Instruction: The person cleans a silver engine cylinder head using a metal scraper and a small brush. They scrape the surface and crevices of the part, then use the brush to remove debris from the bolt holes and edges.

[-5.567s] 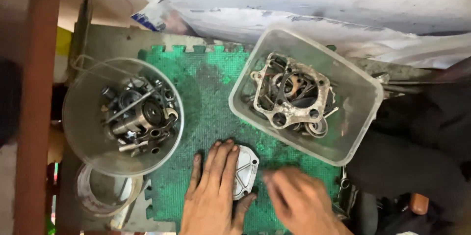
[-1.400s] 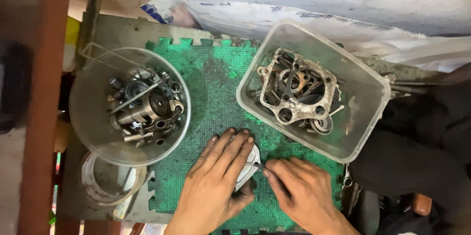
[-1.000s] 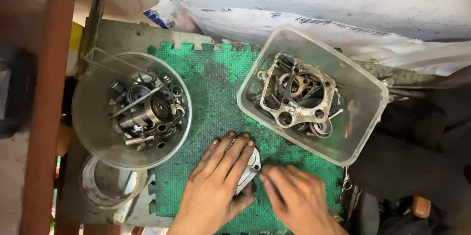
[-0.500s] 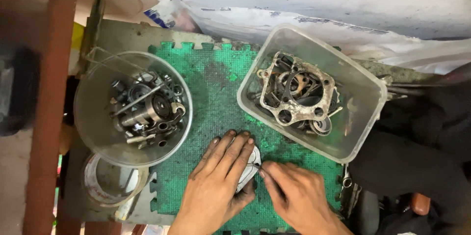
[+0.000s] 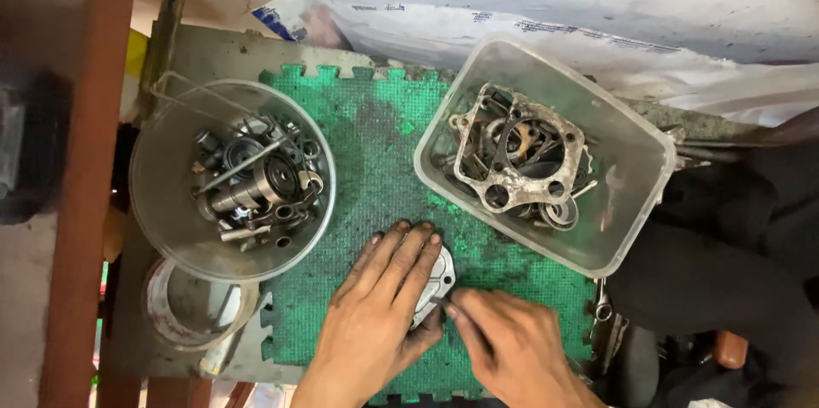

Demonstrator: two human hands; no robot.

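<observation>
Left hand [image 5: 386, 310] flat on the metal cover [image 5: 437, 280], fingers spread and pressing it down against the green mat [image 5: 375, 161], near the mat's front edge, about at the middle. Only the cover's right rim visible; the rest hidden under the palm. Right hand [image 5: 512, 344] just beside, fingertips pressed together on a thin tool [image 5: 438, 299], pinching it, tip touching the cover's right edge. Kind of tool too small to tell.

Probably scraping or picking at the cover's rim. To do it well:
- Keep the cover pinned flat, so no sliding on the mat.
- Hold the tool low and shallow to the surface, to avoid gouging the metal.
- Work in short strokes, away from the left fingers.
- Turn the cover, not the wrist, to reach the next part of the rim.

At the mat's left edge, a round clear bowl [image 5: 171, 212] with small steel parts. At the back right corner, a clear rectangular tub [image 5: 623, 203] with a worn gasket [image 5: 519, 161] on top of other pieces. Both well apart from the hands.
</observation>
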